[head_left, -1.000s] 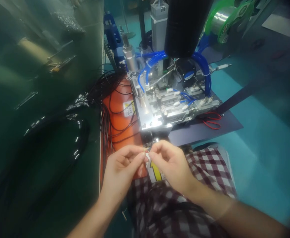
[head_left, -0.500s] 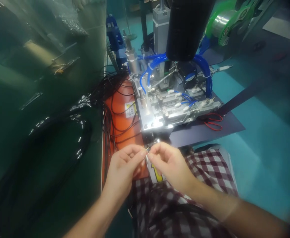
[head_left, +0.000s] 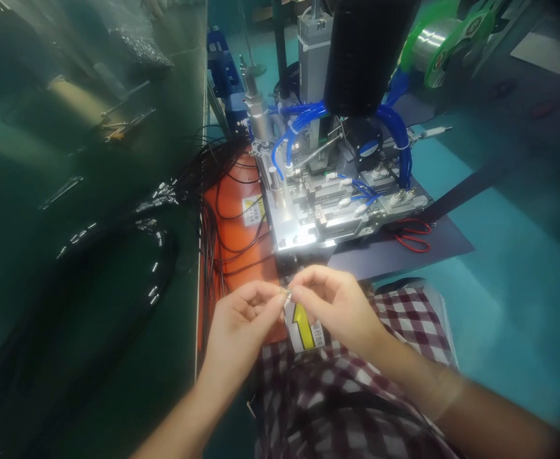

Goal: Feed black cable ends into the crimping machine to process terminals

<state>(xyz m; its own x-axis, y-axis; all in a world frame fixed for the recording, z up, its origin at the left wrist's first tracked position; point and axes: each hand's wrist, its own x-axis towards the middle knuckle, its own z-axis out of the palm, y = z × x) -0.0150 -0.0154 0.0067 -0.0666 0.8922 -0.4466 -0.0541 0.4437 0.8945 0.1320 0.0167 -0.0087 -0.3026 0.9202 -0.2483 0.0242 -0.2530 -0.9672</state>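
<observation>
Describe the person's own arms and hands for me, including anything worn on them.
The left hand and right hand are bare: no gloves, rings or watch can be seen. No sleeve shows on the left forearm or right forearm. Below them lies dark-red-and-white checked clothing.

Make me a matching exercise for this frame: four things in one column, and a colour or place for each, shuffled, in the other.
Things
1. Spool
2. Thin piece
3. Thick tube bundle
4. Arrow

Colour or place
A. Blue
B. Yellow
C. Green rims
D. At the fingertips of the left hand and right hand

Pairs: 1-C, 2-D, 3-A, 4-B
</observation>
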